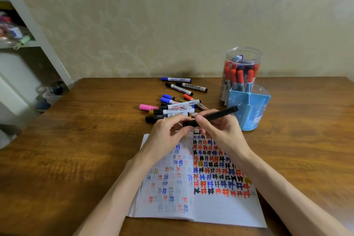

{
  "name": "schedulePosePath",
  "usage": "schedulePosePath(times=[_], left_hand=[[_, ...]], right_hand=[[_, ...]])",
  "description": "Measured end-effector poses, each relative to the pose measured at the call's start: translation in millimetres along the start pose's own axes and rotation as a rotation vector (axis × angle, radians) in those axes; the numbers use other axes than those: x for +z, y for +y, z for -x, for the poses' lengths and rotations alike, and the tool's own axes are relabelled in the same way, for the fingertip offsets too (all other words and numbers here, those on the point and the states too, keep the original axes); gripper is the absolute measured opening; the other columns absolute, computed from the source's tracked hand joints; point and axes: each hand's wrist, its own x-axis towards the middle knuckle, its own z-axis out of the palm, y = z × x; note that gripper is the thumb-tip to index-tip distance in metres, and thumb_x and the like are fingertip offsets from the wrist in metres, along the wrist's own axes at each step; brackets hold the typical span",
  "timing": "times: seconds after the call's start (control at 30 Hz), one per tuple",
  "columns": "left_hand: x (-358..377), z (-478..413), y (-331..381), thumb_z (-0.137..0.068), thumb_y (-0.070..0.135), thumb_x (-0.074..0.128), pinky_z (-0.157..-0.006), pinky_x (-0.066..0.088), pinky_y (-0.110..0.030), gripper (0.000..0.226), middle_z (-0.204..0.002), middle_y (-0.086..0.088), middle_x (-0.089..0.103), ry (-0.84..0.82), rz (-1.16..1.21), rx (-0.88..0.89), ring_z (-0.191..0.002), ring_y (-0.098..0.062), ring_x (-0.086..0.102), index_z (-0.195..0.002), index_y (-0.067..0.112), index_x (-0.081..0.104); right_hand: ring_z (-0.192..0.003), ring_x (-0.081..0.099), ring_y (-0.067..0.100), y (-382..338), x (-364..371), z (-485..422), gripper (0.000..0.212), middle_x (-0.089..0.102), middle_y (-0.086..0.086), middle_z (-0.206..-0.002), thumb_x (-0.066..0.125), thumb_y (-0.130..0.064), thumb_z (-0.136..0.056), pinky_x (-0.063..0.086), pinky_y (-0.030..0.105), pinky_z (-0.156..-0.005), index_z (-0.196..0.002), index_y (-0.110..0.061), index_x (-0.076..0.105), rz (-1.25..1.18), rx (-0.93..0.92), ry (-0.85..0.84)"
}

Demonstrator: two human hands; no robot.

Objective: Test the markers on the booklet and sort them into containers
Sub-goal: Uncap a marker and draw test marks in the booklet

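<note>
At the left edge a white shelf (28, 30) holds blurred clutter, and the wooden bench (76, 149) runs across the frame. Right of that, at centre, the loose markers (178, 105) lie in a heap above the open booklet (220, 210), whose pages are filled with test marks. Over the booklet's top edge the hands meet on one black marker (220, 115). The left hand (170, 130) pinches its lower-left end, and the right hand (220, 130) is curled round the barrel. So both are clamped on it and it hangs clear of the page. Further right stand the blue divided holder (251, 109) and, behind it, the clear jar (243, 71) of red and blue markers. If the left end is the cap, which I cannot confirm, a stiff cap giving way suddenly could jerk the hands apart. That could knock the far end into the holder, or ink could smear the fingers. Neither hand rests on the booklet, so it may slide under the first stroke. The marker's long axis runs diagonally from lower left to upper right, its free end pointing at the holder's rim.
</note>
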Motion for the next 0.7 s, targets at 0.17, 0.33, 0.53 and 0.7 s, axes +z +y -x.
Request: schedulePosePath(times=[0.17, 0.33, 0.53, 0.7], left_hand=[[6, -1, 0, -0.096, 0.029, 0.069, -0.089, 0.05, -0.01, 0.031, -0.116, 0.015, 0.072, -0.031, 0.005, -0.015, -0.111, 0.006, 0.063, -0.127, 0.025, 0.07], [-3, -3, -4, -0.101, 0.021, 0.064, -0.089, 0.053, -0.016, 0.024, -0.113, 0.013, 0.075, -0.062, 0.054, -0.04, -0.108, 0.002, 0.067, -0.124, 0.023, 0.072], [-26, 1, -17, -0.099, 0.026, 0.064, -0.074, 0.055, -0.022, 0.015, -0.093, 0.016, 0.074, -0.04, 0.14, -0.125, -0.085, -0.007, 0.069, -0.112, 0.031, 0.069], [-7, 5, 2, -0.098, 0.032, 0.067, -0.095, 0.056, -0.031, 0.025, -0.114, 0.012, 0.074, -0.21, 0.165, -0.111, -0.109, -0.005, 0.069, -0.121, 0.023, 0.068]], right_hand=[[-0.072, 0.069, 0.011, 4, -3, -2, 0.02, 0.075, -0.002, -0.074, 0.072, -0.032, -0.097, 0.053, 0.021, -0.066, -0.105, -0.016, 0.081, 0.033, 0.044, 0.013], [-0.074, 0.064, 0.011, -1, -14, -4, 0.023, 0.071, -0.001, -0.078, 0.068, -0.036, -0.098, 0.053, 0.023, -0.071, -0.1, -0.014, 0.075, 0.015, 0.062, 0.046], [-0.076, 0.066, 0.013, -2, -33, 1, 0.02, 0.073, 0.001, -0.08, 0.07, -0.034, -0.097, 0.056, 0.028, -0.075, -0.1, -0.015, 0.076, 0.07, 0.116, 0.035], [-0.077, 0.07, 0.012, -3, -25, 5, 0.013, 0.076, 0.002, -0.08, 0.073, -0.03, -0.098, 0.056, 0.028, -0.075, -0.099, -0.019, 0.078, 0.073, 0.172, 0.093]])
